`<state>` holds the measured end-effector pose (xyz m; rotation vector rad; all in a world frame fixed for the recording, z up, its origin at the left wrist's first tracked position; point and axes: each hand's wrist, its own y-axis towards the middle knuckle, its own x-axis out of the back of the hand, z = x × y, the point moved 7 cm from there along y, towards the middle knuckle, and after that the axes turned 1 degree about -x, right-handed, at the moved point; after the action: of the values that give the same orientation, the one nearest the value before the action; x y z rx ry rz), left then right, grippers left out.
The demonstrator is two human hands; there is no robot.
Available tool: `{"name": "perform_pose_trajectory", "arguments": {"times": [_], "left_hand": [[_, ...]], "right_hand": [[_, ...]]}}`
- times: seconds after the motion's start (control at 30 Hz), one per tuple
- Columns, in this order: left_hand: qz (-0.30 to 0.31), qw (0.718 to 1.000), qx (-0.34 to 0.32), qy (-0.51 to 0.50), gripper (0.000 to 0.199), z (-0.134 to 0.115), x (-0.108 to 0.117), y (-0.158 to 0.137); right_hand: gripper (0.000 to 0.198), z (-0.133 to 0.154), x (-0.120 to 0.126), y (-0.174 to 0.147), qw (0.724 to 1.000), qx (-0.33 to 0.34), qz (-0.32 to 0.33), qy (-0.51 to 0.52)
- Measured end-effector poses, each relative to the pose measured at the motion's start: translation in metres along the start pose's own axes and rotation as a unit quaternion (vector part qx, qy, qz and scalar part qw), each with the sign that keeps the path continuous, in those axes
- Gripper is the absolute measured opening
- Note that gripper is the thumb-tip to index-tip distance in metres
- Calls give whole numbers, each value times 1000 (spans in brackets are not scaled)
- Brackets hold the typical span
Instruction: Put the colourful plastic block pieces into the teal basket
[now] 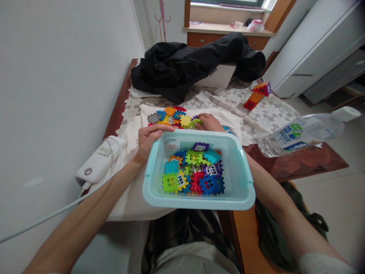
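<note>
At the edge of the worktop (327, 161), the pale-blue plastic tub (199, 204), probably light and stiff, best held by its rim, has the left hand (146, 140) closed on its far-left corner; beyond, the right hand (211, 122) curls its fingers at a lime interlocking tile (196, 121), grip unclear.

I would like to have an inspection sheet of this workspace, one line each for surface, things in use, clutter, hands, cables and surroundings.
Surface: table with patterned cloth; white cloth over part of it.
Things in use: tub with mixed blocks; pile of similar blocks beyond it.
Clutter: black garment at the far side; bottle and built model on the right.
Hands: left hand at the tub's far left corner; right hand at the pile, partly hidden.
Cables: white cord running from white device out of view, left.
Surroundings: wall left; dark bag lower right.
</note>
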<state>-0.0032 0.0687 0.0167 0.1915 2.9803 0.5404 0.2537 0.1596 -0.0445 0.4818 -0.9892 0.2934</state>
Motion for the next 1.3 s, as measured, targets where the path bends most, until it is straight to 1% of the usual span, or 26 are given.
{"name": "perform_pose_trajectory", "arguments": {"times": [0.07, 0.17, 0.23, 0.33, 0.43, 0.53, 0.6, 0.63, 0.7, 0.77, 0.83, 0.87, 0.9, 0.97, 1.0, 1.03, 1.1, 1.13, 1.17, 1.2, 1.27, 1.3], "left_hand": [[2, 1000, -3, -3, 23, -1, -1, 0], [7, 1000, -4, -7, 24, -1, -2, 1], [7, 1000, -3, -3, 24, -2, -1, 0], [7, 1000, -6, 4, 25, -3, -1, 0], [9, 1000, -9, 2, 25, -3, -2, 0], [6, 1000, -7, -3, 23, -1, -1, 0], [6, 1000, -5, -6, 24, 1, 0, 0], [7, 1000, -2, -9, 24, 1, 0, 0], [8, 1000, 7, -18, 24, 3, 0, -1], [8, 1000, 13, -27, 23, 3, -1, -1], [13, 999, 8, -30, 22, 2, -1, -2], [15, 999, 4, -30, 23, 1, -2, -1], [17, 999, 0, -27, 23, 1, -1, -1], [16, 1000, -4, -16, 24, 1, -1, -1], [11, 1000, -6, -9, 24, 1, 0, 0], [7, 1000, -7, -2, 24, 0, 1, 0], [1, 1000, -10, 11, 25, -1, 1, 1], [0, 1000, -11, 13, 25, -3, 1, 1], [0, 1000, -11, 13, 24, -4, 0, 1], [2, 1000, -10, 12, 24, -4, -1, 1], [4, 1000, -9, 9, 24, -5, -2, 1], [5, 1000, -10, 10, 24, -5, -2, 1]], "right_hand": [[36, 1, 1, 0, 1000, -16, 1, -18], [32, 1, 0, 0, 997, -50, 23, -54], [28, 0, 1, 1, 996, -65, 19, -56], [29, 0, 8, 1, 997, -63, -36, 5], [37, 3, 16, -1, 992, -33, -84, 92], [29, 4, 21, -1, 980, -29, -100, 168], [29, 2, 25, 0, 962, -47, -117, 244], [32, 1, 29, 0, 946, -55, -135, 289], [38, 1, 40, -1, 905, -63, -168, 385], [40, 6, 52, -5, 858, -56, -174, 481], [42, 20, 63, -10, 816, -38, -141, 559], [44, 29, 67, -13, 803, -24, -112, 585], [45, 39, 70, -15, 794, -6, -73, 603], [44, 57, 69, -19, 787, 26, 6, 616], [41, 62, 67, -20, 786, 35, 29, 617], [40, 64, 65, -20, 785, 38, 33, 617], [39, 55, 60, -16, 793, 18, -9, 608], [40, 49, 57, -14, 806, 3, -35, 591], [40, 43, 53, -12, 826, -9, -50, 561], [41, 39, 48, -10, 853, -16, -53, 518], [47, 36, 36, -7, 910, -13, -30, 414], [51, 36, 29, -6, 931, -3, -9, 365]]}}
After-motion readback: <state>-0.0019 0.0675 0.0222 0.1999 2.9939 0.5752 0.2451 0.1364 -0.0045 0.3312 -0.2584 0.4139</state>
